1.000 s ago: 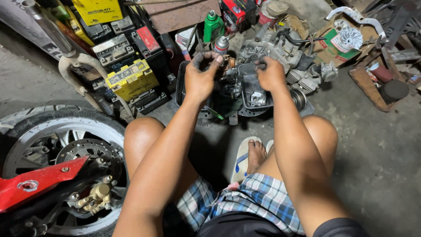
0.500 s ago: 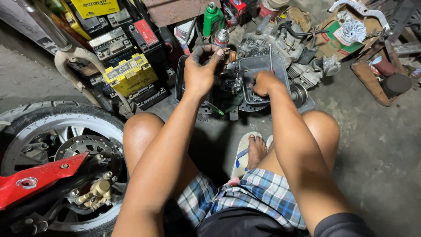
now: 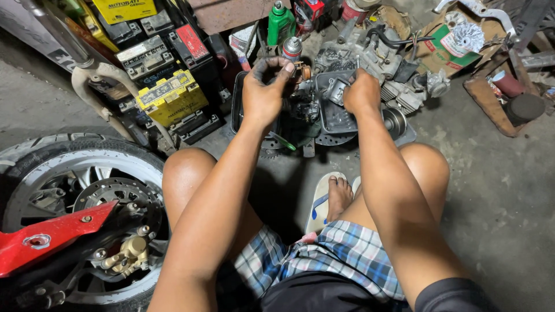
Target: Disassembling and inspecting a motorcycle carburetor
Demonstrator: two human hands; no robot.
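A motorcycle wheel (image 3: 75, 190) with a black tyre, silver spokes, brake disc and gold caliper fills the lower left of the frame, partly crossed by a red fairing panel (image 3: 52, 237). Above it, in the upper left, stand stacked batteries, the nearest a yellow battery (image 3: 170, 98). At top centre a dismantled grey engine (image 3: 352, 92) sits on the concrete floor (image 3: 497, 190), with a black tray (image 3: 240, 112) just left of it. A cardboard box (image 3: 445, 49) lies in the upper right. A green bottle (image 3: 280, 23) stands at the top edge, a spray can (image 3: 292, 47) just below it. The left hand (image 3: 265, 95) is raised over the tray, fingers closed around a small orange-brown part (image 3: 304, 72) pinched at its fingertips. The right hand (image 3: 361, 92) rests on the engine, curled shut; what it grips I cannot tell.
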